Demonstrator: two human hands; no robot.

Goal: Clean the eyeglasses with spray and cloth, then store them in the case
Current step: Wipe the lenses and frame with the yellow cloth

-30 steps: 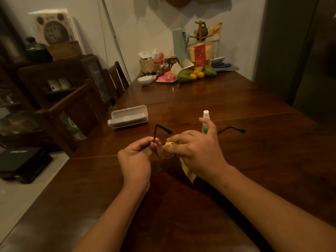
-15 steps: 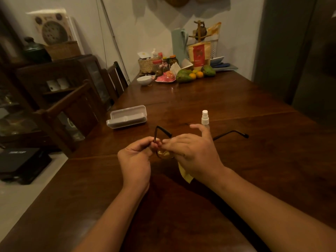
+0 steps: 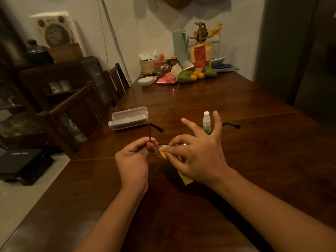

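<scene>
Over the near part of the dark wooden table (image 3: 263, 160), the left hand (image 3: 132, 159) is curled closed, thumb and fingertips gripping the eyeglasses (image 3: 150, 132) at the hinge end of the frame, so that one dark temple arm stands up above the knuckles and bends away at its tip. The right hand (image 3: 198, 157) pinches a yellow cleaning cloth (image 3: 161, 151) between thumb and forefinger against the lens nearest the left hand (the other fingers are spread and lifted, pointing away from the person), and a corner of the cloth hangs out below the palm. The far temple arm of the glasses shows beyond the right hand's raised fingers. A small spray bottle (image 3: 206, 122) with a white nozzle stands upright on the table just behind those fingers. A pale glasses case (image 3: 128, 120) lies on the table beyond the left hand, apart from both hands. At the table's far end sit a white bowl (image 3: 145, 81) and some fruit (image 3: 189, 77).
</scene>
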